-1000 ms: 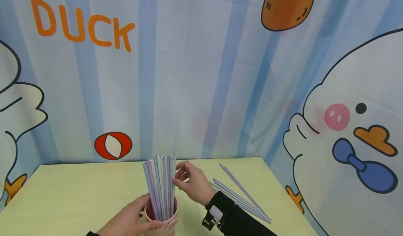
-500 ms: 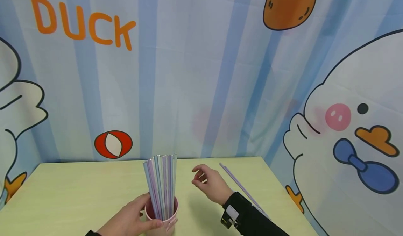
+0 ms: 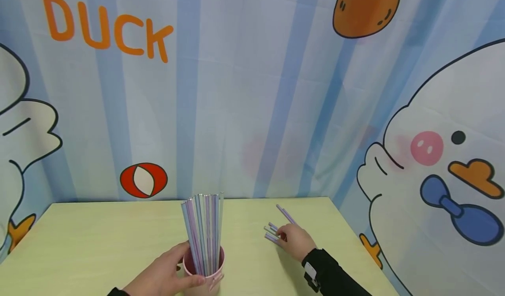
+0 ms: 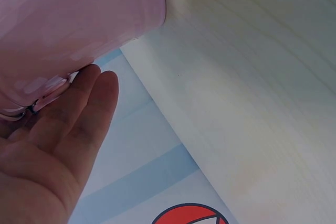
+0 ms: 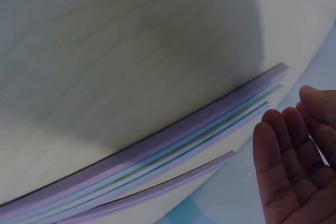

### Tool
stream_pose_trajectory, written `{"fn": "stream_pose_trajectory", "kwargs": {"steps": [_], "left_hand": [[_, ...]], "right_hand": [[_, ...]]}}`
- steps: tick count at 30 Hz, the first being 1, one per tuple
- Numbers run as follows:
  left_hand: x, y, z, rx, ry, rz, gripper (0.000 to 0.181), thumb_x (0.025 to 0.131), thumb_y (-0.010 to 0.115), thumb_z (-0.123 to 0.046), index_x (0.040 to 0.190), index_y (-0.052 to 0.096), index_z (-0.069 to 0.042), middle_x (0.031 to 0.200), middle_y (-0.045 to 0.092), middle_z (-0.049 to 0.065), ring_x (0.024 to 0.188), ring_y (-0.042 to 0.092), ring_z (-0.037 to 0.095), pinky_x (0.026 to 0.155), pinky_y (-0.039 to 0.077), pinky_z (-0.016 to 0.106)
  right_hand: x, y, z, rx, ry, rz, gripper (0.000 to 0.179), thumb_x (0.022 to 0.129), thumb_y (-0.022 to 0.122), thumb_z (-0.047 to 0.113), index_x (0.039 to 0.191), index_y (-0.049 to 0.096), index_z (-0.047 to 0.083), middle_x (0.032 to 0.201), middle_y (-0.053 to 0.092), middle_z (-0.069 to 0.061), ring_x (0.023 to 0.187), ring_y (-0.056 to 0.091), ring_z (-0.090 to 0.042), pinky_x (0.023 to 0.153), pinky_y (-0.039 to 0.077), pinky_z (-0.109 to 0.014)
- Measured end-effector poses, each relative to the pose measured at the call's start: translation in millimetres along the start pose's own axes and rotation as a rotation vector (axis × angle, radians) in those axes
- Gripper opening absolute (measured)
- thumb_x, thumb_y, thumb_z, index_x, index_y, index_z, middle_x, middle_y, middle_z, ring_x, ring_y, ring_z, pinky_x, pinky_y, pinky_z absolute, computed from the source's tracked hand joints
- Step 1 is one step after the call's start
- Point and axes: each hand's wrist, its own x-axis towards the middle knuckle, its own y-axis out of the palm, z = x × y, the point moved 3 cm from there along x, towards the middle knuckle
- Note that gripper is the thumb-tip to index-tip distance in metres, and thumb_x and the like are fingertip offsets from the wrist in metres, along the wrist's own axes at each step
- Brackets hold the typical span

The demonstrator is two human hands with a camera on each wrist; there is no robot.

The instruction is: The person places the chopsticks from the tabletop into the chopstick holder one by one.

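My left hand (image 3: 161, 269) holds a pink cup (image 3: 202, 287) near the front of the table, its thumb across the near side and fingers round the left and far side. A thick bunch of pale purple, blue and clear drinking straws (image 3: 202, 237) stands upright in it. In the left wrist view, the fingers lie along the cup wall (image 4: 79, 14). To the right, my right hand (image 3: 296, 242) is over loose straws (image 3: 272, 238), fingers loosely bent. The right wrist view has these straws (image 5: 157, 148) lying side by side, with the fingertips near their ends and nothing pinched.
The pale yellow wooden table (image 3: 98, 243) ends at a striped blue and white curtain (image 3: 236, 90) printed with duck drawings. One or two purple straws (image 3: 286, 213) lie slightly apart, behind the right hand.
My right hand has moved away from the straws in the cup, to the right and down, and is now over the loose straws. The left hand keeps its hold on the cup.
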Motion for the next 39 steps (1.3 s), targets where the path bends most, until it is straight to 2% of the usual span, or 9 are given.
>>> {"fn": "stream_pose_trajectory", "kwargs": {"steps": [6,12,21,27,34,39], "left_hand": [[-0.3,1.6,-1.5,0.001,-0.024,-0.004,0.083,0.067,0.068,-0.057,0.137,0.033,-0.027,0.125,0.045,0.002,0.102,0.047,0.021,0.083,0.042,0.052],[-0.1,1.3,-0.5,-0.005,-0.011,-0.001,0.082,0.068,0.067,-0.056,0.137,0.033,-0.027,0.126,0.045,0.003,0.102,0.047,0.021,0.082,0.042,0.052],[-1.2,0.4,0.4,-0.010,0.013,-0.002,0.078,0.070,0.067,-0.055,0.135,0.035,-0.029,0.124,0.046,0.001,0.101,0.047,0.021,0.081,0.044,0.048],[-1.2,1.2,1.3,-0.013,0.009,-0.001,0.078,0.070,0.067,-0.055,0.135,0.035,-0.029,0.124,0.045,0.000,0.101,0.047,0.021,0.082,0.044,0.048],[-1.8,1.8,-0.1,-0.023,0.001,-0.002,0.079,0.069,0.067,-0.055,0.136,0.034,-0.028,0.124,0.046,0.001,0.100,0.047,0.021,0.082,0.044,0.048],[-2.3,1.6,-0.4,-0.019,0.004,-0.003,0.078,0.070,0.067,-0.055,0.135,0.035,-0.028,0.124,0.046,0.000,0.101,0.047,0.021,0.082,0.044,0.047]], "right_hand": [[-4.4,11,-12,-0.181,-0.040,0.021,0.010,0.077,0.068,0.018,0.087,0.070,0.017,0.071,0.049,0.010,0.064,0.047,-0.006,0.059,0.043,-0.025],[-8.1,17,-16,-0.255,-0.063,0.033,0.007,0.079,0.067,0.024,0.085,0.070,0.023,0.069,0.046,0.011,0.061,0.045,-0.004,0.057,0.043,-0.024],[-10.1,18,-14,-0.241,-0.045,0.070,0.008,0.081,0.065,0.022,0.086,0.069,0.027,0.071,0.045,0.010,0.061,0.043,-0.005,0.057,0.041,-0.026],[-9.5,18,-8,-0.263,-0.064,0.037,0.007,0.078,0.068,0.024,0.084,0.070,0.026,0.069,0.046,0.012,0.061,0.044,-0.004,0.058,0.042,-0.025],[-9.2,23,-3,-0.177,-0.038,0.042,0.007,0.076,0.070,0.022,0.083,0.070,0.024,0.071,0.051,0.015,0.064,0.047,-0.002,0.060,0.042,-0.023],[-9.1,24,3,-0.106,-0.071,0.049,0.012,0.074,0.071,0.015,0.084,0.069,0.022,0.070,0.053,0.015,0.064,0.048,-0.002,0.059,0.042,-0.023]]}}
